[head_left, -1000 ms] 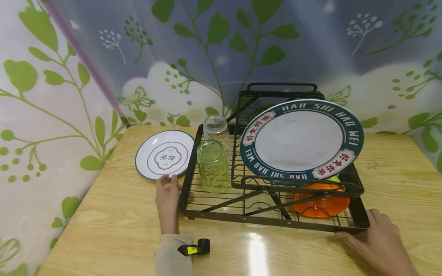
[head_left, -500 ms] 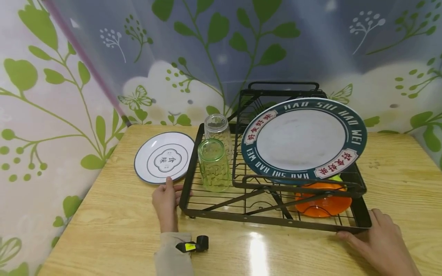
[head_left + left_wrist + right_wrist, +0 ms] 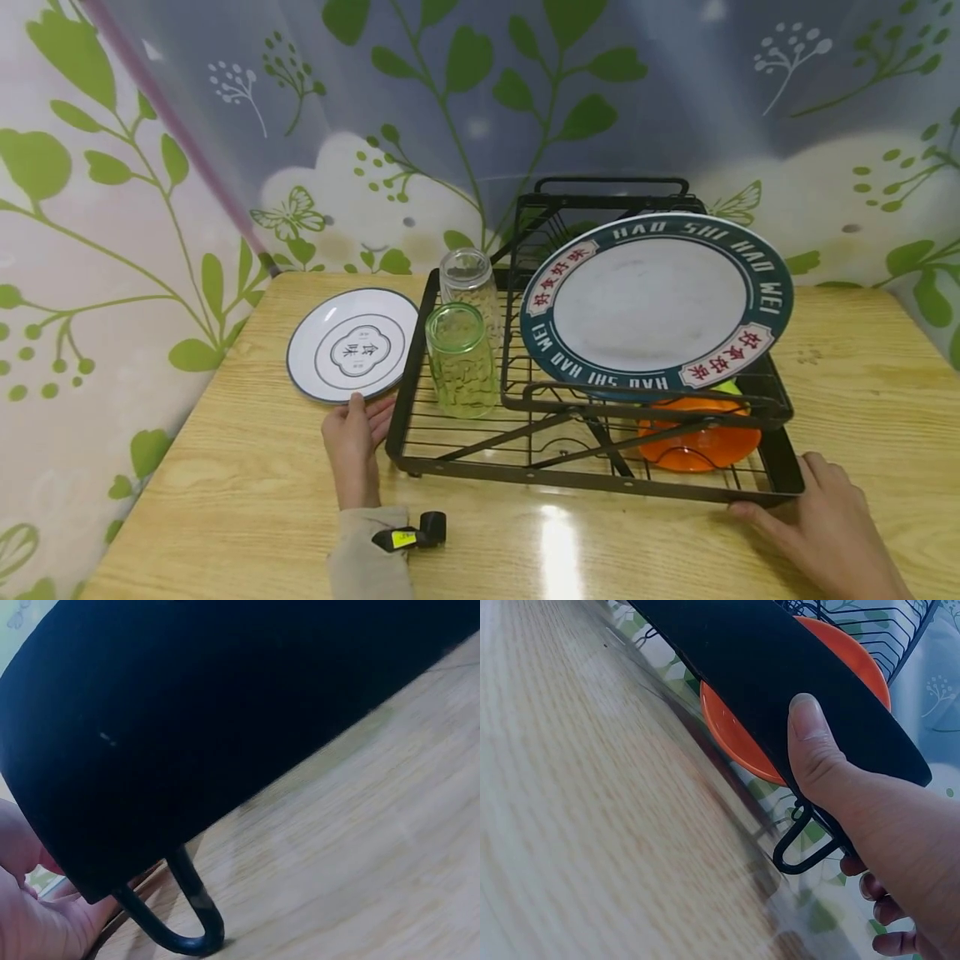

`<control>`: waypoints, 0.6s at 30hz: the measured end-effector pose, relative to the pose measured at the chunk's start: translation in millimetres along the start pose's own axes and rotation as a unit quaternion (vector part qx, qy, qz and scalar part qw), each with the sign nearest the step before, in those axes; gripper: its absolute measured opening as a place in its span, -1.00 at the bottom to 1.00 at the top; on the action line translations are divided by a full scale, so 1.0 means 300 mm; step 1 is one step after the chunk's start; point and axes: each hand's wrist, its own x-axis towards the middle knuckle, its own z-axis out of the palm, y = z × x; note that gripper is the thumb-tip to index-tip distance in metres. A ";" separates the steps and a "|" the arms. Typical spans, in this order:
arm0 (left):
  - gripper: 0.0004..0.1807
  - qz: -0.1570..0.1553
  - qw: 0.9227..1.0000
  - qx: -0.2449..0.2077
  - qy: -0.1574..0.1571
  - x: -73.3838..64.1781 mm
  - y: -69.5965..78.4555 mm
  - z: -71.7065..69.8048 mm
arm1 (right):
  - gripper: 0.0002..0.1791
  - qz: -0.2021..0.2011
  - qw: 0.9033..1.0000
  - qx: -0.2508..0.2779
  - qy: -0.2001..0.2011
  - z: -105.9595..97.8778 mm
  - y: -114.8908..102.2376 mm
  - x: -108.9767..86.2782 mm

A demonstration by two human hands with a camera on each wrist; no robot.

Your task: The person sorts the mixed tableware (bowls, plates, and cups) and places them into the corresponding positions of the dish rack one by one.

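A black wire dish rack point(image 3: 570, 479) stands on the wooden table. My right hand point(image 3: 828, 517) grips its near right corner, the thumb on the front rail and the fingers curled round the side, as the right wrist view shows. My left hand point(image 3: 351, 437) is between the rack's left side and a small white plate point(image 3: 311, 354), fingers extended towards the rack and thumb at the plate's near rim. Whether those fingertips touch the rack is hidden. An upside-down green glass point(image 3: 463, 375) and a clear glass point(image 3: 468, 271) stand in the rack. A large green-rimmed plate point(image 3: 652, 304) leans on its upper tier.
An orange bowl point(image 3: 697, 442) sits under the upper tier, at the rack's right. A patterned wall covering point(image 3: 420, 108) rises behind the table point(image 3: 225, 500). The rack stands on looped wire feet point(image 3: 199, 945).
My left hand has turned over and come slightly nearer, its fingers leaving the plate's rim and pointing at the rack. The small plate has slid slightly nearer. The right hand keeps its grip.
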 end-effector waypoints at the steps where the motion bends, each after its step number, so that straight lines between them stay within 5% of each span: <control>1: -0.60 0.000 1.000 -0.007 0.001 0.003 0.000 0.000 | -0.12 -0.001 1.000 0.000 0.000 0.000 0.000 0.000; 18: -0.62 0.047 0.987 -0.155 0.014 -0.003 0.000 0.003 | -0.10 0.005 1.000 -0.004 -0.008 -0.003 -0.003 0.003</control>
